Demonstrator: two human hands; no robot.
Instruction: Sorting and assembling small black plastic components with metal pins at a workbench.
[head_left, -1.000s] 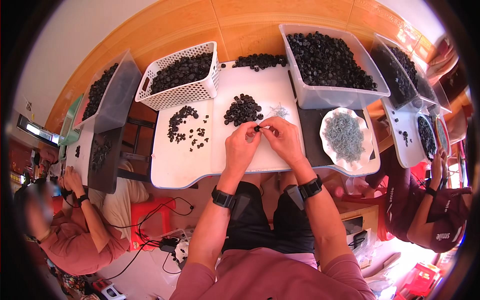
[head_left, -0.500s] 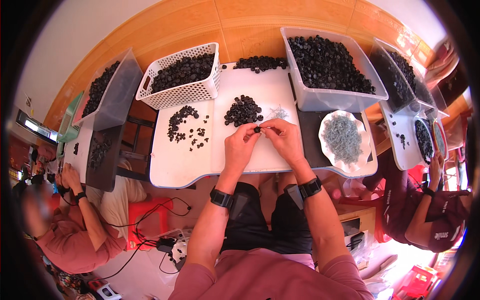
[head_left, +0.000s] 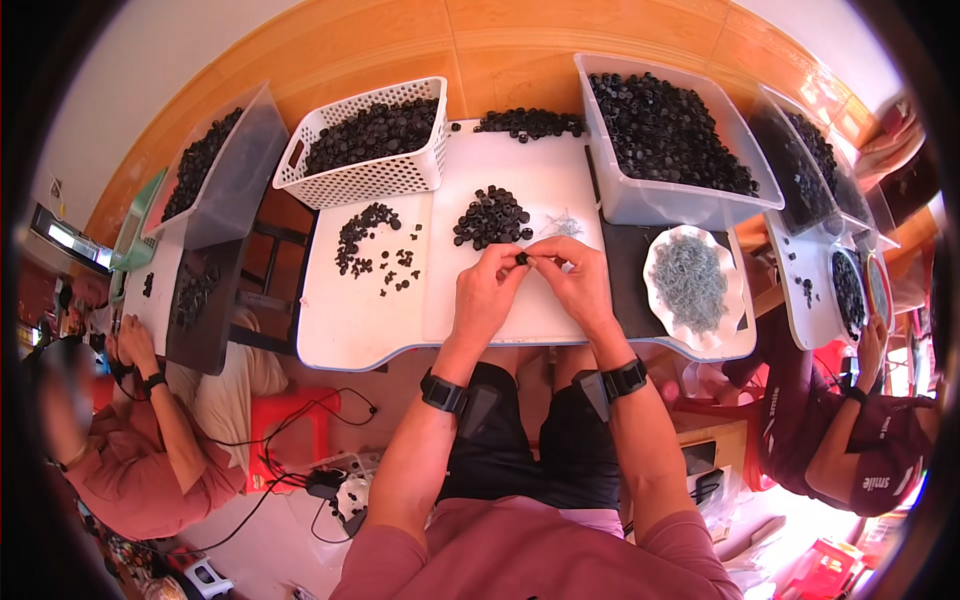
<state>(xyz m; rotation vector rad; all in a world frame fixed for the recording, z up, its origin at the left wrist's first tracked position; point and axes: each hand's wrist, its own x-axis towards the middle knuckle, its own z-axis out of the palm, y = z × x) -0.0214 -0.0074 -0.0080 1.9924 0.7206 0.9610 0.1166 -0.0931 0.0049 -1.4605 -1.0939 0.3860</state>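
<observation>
Both my hands meet above the front middle of the white table, fingertips pinched together. Between them is a small round black plastic part. My left hand grips it from the left, and my right hand has its thumb and forefinger on its other side. Just beyond my fingers lies a pile of black round parts. A small heap of thin silvery metal pieces sits to the right of that pile. Smaller black pieces are scattered on the left.
A white perforated basket and a clear plastic bin, both full of black parts, stand at the back. A scalloped white dish holds silvery metal pieces on the right. Co-workers sit at side tables left and right.
The whole view has shifted slightly, so the table and bins appear a little moved. My hands stay pinched on the black part at the same place over the table.
</observation>
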